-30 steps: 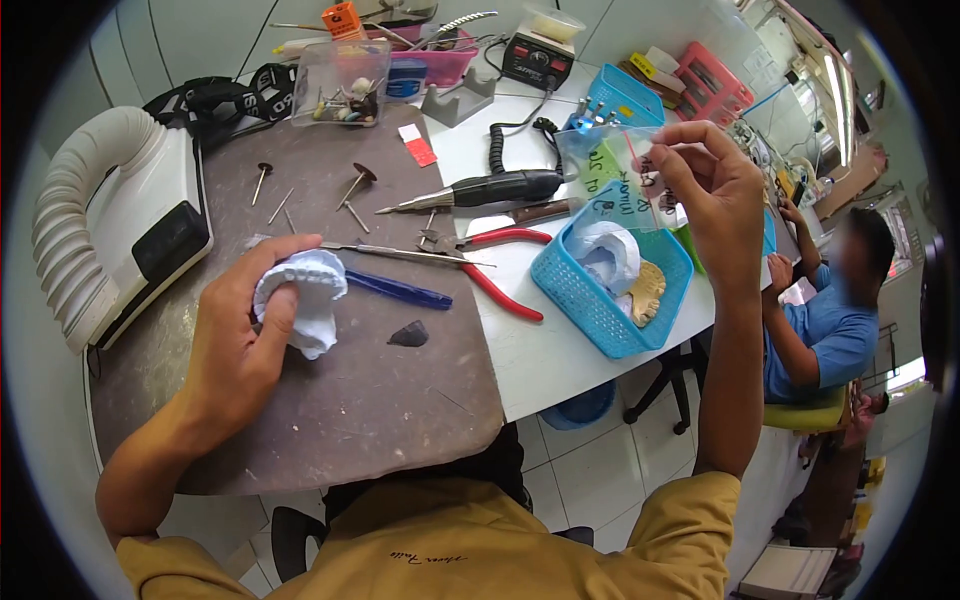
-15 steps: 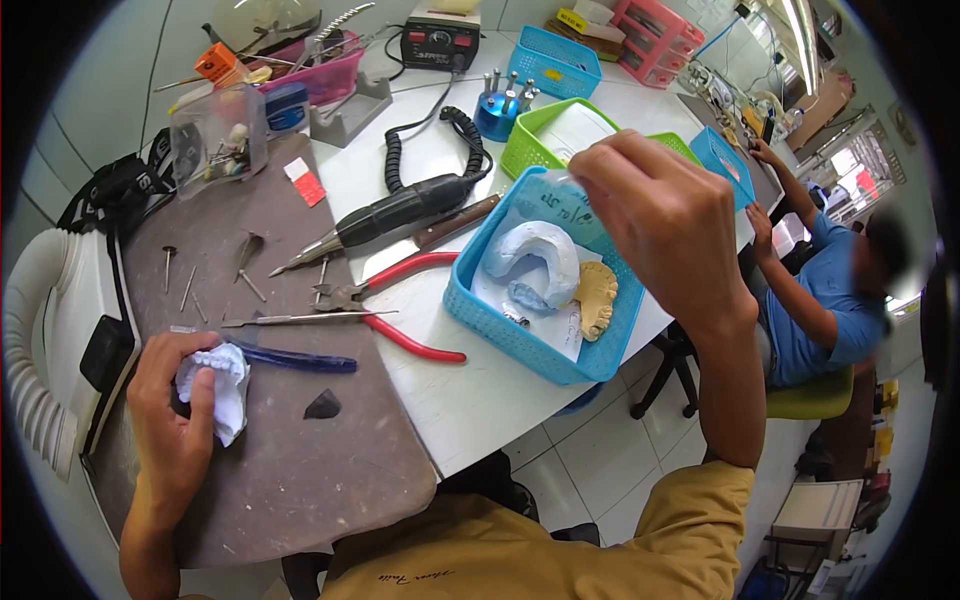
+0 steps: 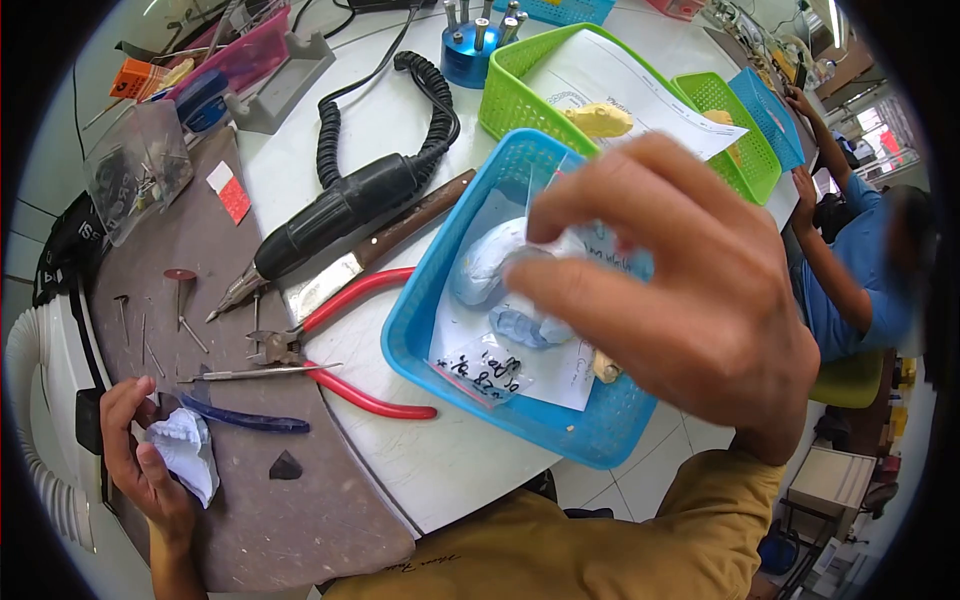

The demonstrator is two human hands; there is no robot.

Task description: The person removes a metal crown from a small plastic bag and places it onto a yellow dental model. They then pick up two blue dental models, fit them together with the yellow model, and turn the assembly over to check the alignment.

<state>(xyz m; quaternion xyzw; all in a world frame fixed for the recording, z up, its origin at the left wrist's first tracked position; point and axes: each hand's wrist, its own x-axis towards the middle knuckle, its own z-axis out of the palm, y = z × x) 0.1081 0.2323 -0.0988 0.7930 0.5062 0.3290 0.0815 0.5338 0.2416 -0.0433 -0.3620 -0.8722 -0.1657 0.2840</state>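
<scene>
My left hand (image 3: pixel 140 450) lies on the brown mat, thumb and fingers curled loosely around a bluish-white dental cast (image 3: pixel 188 455). Above the blue basket (image 3: pixel 395 345), my right hand (image 3: pixel 680 290) is blurred, with thumb and index finger apart and nothing visible between them. Inside the basket are a white horseshoe-shaped dental cast (image 3: pixel 480 270), a smaller bluish piece (image 3: pixel 525 325), a yellow cast (image 3: pixel 605 367) mostly hidden by my right hand, and paper. A small clear plastic bag with black handwriting (image 3: pixel 485 372) rests at the basket's near left side.
Red-handled pliers (image 3: pixel 375 402), a knife (image 3: pixel 410 220), a black handpiece (image 3: pixel 340 215), a metal instrument (image 3: pixel 250 374) and a dark blue tool (image 3: pixel 245 417) lie left of the basket. Green baskets (image 3: pixel 500 95) stand behind. A person in blue (image 3: pixel 850 270) sits at right.
My right hand has moved left and lower over the basket, its pinch loosened. The handwritten bag now shows at the basket's near left. My left hand's fingers have loosened somewhat; the view has shifted.
</scene>
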